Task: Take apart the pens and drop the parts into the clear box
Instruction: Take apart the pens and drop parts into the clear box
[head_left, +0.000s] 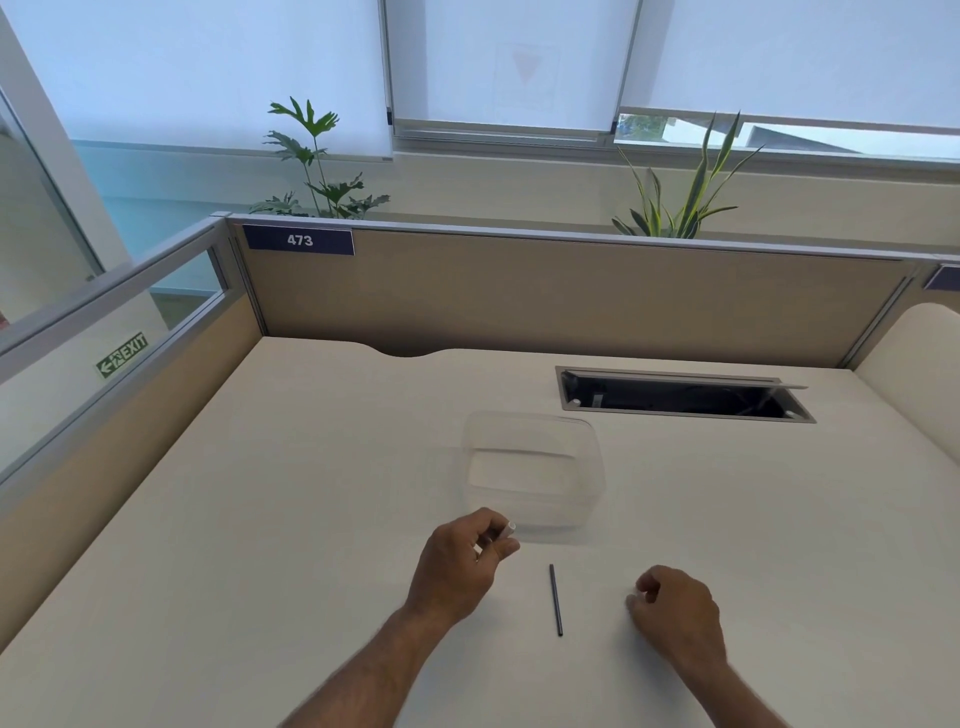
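Between both hands a dark refill (556, 600) lies on the desk (260, 519). Left hand (460, 564) pinches a pale tube (506, 531) beside the apparently empty clear box (535, 475); right hand (675, 613) is curled, contents unclear. Dropping remains.

I am looking at an office: a desk (260, 519) walled by partitions (519, 296), a numbered label (300, 240), and an exit sign (123, 354).

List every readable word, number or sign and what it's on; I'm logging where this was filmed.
"473": white digits on the dark blue plate at the top left of the desk partition.
"EXIT": green sign with an arrow, seen through the left glass panel.
A second blue plate at the right edge: cut off, unreadable.
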